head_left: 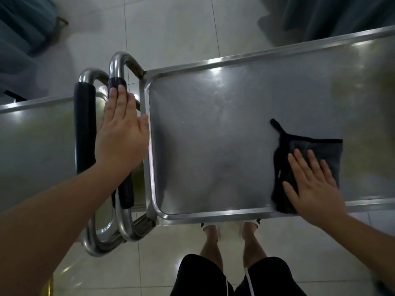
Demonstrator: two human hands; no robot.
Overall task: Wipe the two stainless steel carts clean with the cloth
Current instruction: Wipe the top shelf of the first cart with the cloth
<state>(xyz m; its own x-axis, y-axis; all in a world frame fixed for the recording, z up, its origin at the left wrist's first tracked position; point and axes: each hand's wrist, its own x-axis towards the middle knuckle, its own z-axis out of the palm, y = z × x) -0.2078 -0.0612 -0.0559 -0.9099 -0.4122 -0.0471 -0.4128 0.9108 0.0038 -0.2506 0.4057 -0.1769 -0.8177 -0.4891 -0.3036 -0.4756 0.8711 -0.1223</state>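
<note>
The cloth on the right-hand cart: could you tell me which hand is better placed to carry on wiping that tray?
Right. The right hand lies flat on the dark cloth near the tray's front rim. The left hand rests on the padded handle, away from the cloth.

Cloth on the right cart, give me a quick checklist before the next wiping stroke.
1. Right hand flat on the cloth: ok, straight fingers press it.
2. Cloth flat on the right cart top: ok, though one corner strip trails away from the hand.
3. Left hand steadying the cart: ok, it rests open on the padded handle.
4. Path ahead free: ok, nothing else lies on the top.
5. Top already clean: cannot tell, glare and smears hide it.
6. Left cart wiped: cannot tell.
</note>
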